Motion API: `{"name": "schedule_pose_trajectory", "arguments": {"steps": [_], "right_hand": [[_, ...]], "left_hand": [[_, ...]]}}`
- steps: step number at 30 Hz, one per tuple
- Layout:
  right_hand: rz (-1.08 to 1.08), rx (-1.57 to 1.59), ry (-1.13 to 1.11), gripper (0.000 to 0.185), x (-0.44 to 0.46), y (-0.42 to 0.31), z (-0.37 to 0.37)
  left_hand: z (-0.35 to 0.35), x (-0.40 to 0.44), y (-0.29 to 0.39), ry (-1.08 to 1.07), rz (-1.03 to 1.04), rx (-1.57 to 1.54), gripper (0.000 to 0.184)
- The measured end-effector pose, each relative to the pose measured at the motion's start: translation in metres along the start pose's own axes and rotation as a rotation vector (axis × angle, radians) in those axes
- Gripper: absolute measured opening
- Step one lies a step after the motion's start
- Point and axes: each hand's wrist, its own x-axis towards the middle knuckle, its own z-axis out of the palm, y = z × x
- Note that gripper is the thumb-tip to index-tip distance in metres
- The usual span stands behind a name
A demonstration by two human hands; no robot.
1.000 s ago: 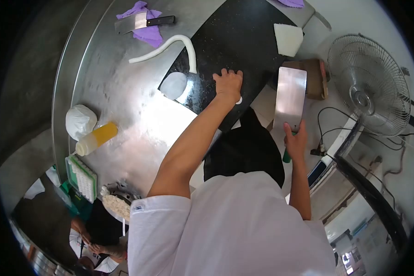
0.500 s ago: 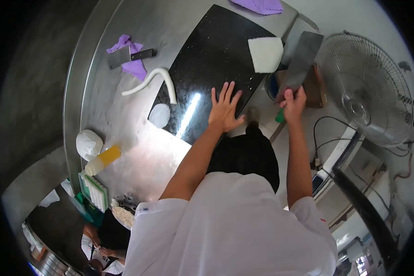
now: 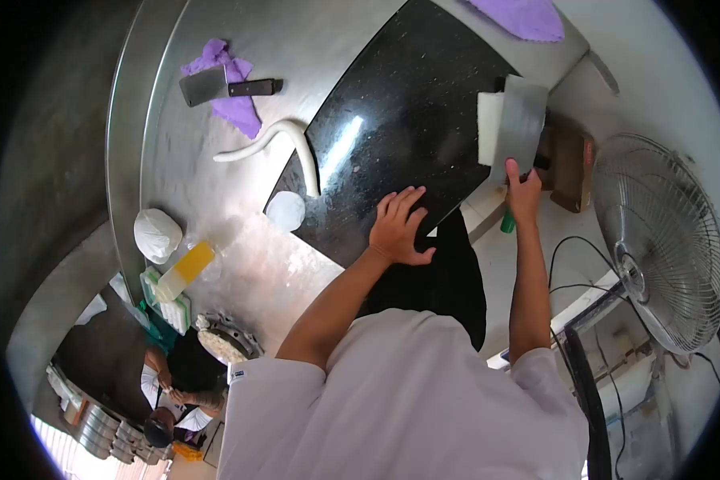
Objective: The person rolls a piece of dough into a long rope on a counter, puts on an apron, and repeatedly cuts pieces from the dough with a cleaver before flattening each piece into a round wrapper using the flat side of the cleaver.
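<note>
My right hand (image 3: pixel 524 196) grips a wide-bladed cleaver (image 3: pixel 522 120) with a green handle end showing below the fist. The flat blade overlaps a white pad (image 3: pixel 488 132) at the right edge of a black board (image 3: pixel 408 104); whether they touch I cannot tell. Fingers apart and holding nothing, my left hand (image 3: pixel 398 232) rests at the board's near edge. A curved rope of white dough (image 3: pixel 296 140) lies partly on the board's left side, and a round white disc (image 3: pixel 286 210) sits at its near left corner.
On the metal table, a second cleaver (image 3: pixel 204 86) lies over a purple cloth (image 3: pixel 244 116). A white bundle (image 3: pixel 158 235) and a yellow bottle (image 3: pixel 186 270) stand left. A fan (image 3: pixel 664 248) is at right. Another person (image 3: pixel 180 400) works at lower left.
The cleaver in my right hand has come over the white pad, covering part of it. My left hand sits nearer the board's near edge, and the whole view has shifted.
</note>
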Motion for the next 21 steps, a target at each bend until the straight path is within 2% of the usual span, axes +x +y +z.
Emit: {"name": "schedule_pose_trajectory", "arguments": {"steps": [1,2,5,6,10,12,14,17,19,20,21], "right_hand": [[-0.029,-0.090,0.017,0.054,-0.012,-0.013,0.003],[0.124,-0.092,-0.049,0.056,-0.016,-0.030,-0.008],[0.063,-0.237,-0.060,0.060,-0.014,-0.019,-0.021],[0.122,-0.210,-0.061,0.063,-0.020,-0.023,-0.021],[0.111,-0.081,0.077,0.061,-0.080,-0.014,-0.021],[0.290,-0.060,0.079,0.060,-0.131,-0.020,-0.023],[0.110,-0.175,0.154,0.059,-0.183,0.010,-0.026],[0.180,-0.162,0.170,0.057,-0.254,0.048,-0.032],[0.425,-0.023,0.104,0.055,-0.301,0.045,-0.029],[0.431,-0.017,0.128,0.055,-0.311,0.045,-0.029],[0.466,-0.006,0.080,0.053,-0.322,0.046,-0.028]], "left_hand": [[0.001,0.000,0.001,0.007,0.013,-0.003,0.069],[0.002,0.000,0.002,0.029,0.009,-0.019,0.066],[0.002,0.001,0.000,0.041,0.062,-0.012,0.067],[0.001,0.002,0.000,0.063,0.071,-0.036,0.063],[0.000,0.005,0.003,0.081,0.185,0.001,0.053],[-0.005,0.015,0.001,0.104,0.232,0.003,0.049],[0.000,0.018,-0.001,0.126,0.274,-0.008,0.045],[0.001,0.045,-0.009,0.413,-0.019,-0.568,0.031],[-0.025,0.040,0.021,0.358,-0.286,-0.385,0.047],[-0.021,0.021,0.022,0.344,-0.268,-0.395,0.047],[-0.010,-0.006,0.017,0.301,-0.082,-0.039,0.056]]}}
